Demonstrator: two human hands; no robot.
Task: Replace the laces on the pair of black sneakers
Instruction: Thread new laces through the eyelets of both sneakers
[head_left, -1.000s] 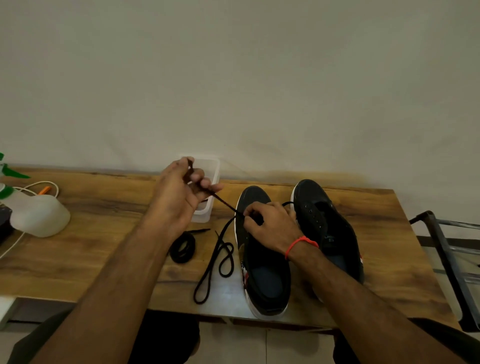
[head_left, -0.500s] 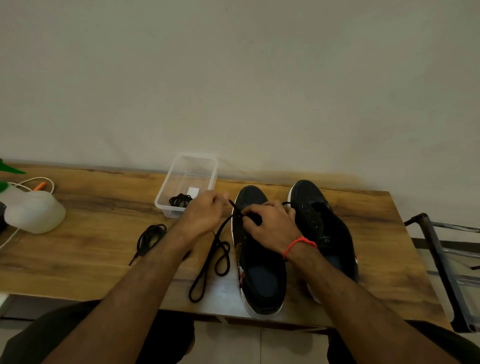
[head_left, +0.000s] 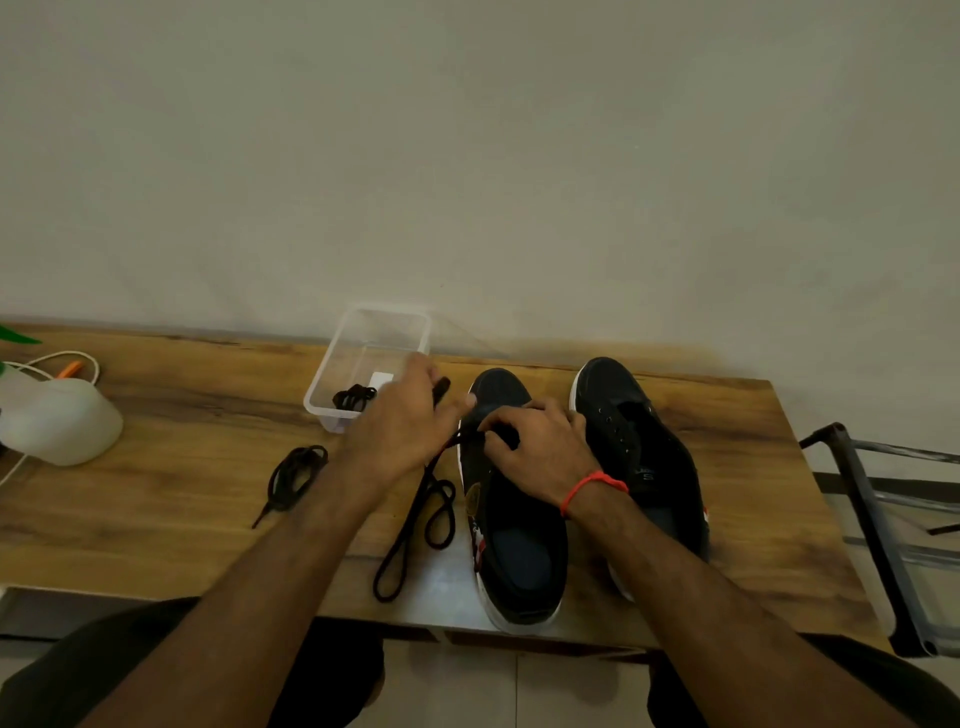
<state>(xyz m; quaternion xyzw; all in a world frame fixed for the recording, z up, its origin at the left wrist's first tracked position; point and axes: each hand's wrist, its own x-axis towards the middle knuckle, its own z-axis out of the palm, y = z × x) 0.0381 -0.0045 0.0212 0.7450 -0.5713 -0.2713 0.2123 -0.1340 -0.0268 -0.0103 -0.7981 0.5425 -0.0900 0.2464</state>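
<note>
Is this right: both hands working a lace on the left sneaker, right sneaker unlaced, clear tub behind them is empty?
Not quite. The head view shows the clear tub is not empty: a coiled dark lace lies in it. The rest holds: left hand and right hand work a lace at the left sneaker; the right sneaker is unlaced.

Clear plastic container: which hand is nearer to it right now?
Left. The left hand overlaps the container's near right corner; the right hand is farther right, on the left sneaker.

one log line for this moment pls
left hand: grips lace | right hand: on left sneaker eyelets | right sneaker: unlaced
</note>
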